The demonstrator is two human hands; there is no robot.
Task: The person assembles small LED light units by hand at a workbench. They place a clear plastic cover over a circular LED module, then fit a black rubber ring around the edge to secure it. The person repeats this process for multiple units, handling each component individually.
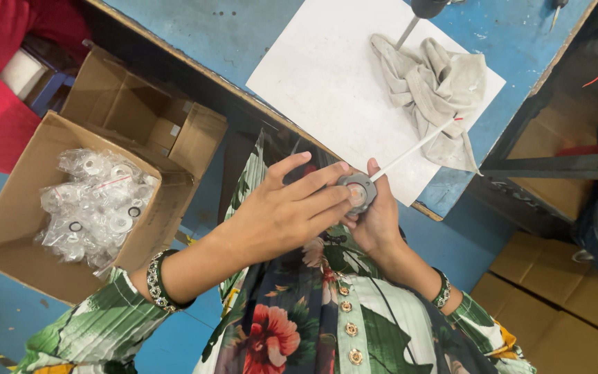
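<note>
Both hands grip a round grey metal fitting point(358, 193) just below the white sheet point(327, 76): left hand point(278, 211) fingers pressing its face, right hand point(376, 220) curled around it, white wire point(417, 147) trailing.

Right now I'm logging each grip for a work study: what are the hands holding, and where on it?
Both hands, left and right, hold a small round grey part by its rim; a white stick pokes out of it.

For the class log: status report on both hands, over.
Left hand and right hand both grip the round grey part. White rod projects from it. Nothing obstructing.
</note>
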